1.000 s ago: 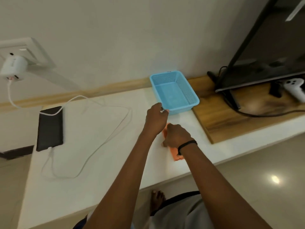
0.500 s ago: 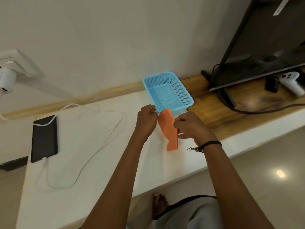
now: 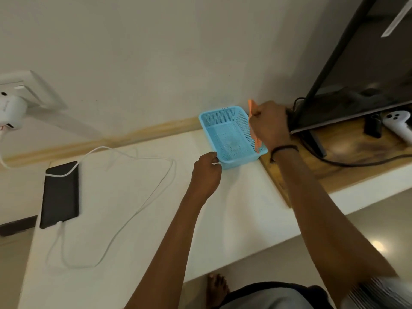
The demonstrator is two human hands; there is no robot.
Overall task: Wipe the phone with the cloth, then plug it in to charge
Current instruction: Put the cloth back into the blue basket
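A black phone (image 3: 59, 195) lies flat at the left of the white counter (image 3: 138, 219), with a white cable (image 3: 142, 197) plugged into its near end and looping across the counter. The cable runs up to a white charger (image 3: 10, 112) in a wall socket. My right hand (image 3: 268, 126) grips a folded orange cloth (image 3: 253, 110) over the right rim of a blue plastic basket (image 3: 227, 134). My left hand (image 3: 206, 175) grips the basket's near left corner.
A wooden board (image 3: 347, 166) to the right carries a black TV (image 3: 365, 70), a black cable (image 3: 356, 162) and a white game controller (image 3: 399, 123). The counter's front edge drops to a tiled floor, where a bare foot (image 3: 217, 288) shows.
My right hand has lifted the orange cloth from the counter and carried it up to the basket's right side. My left hand let go of the cloth and took the basket's corner.
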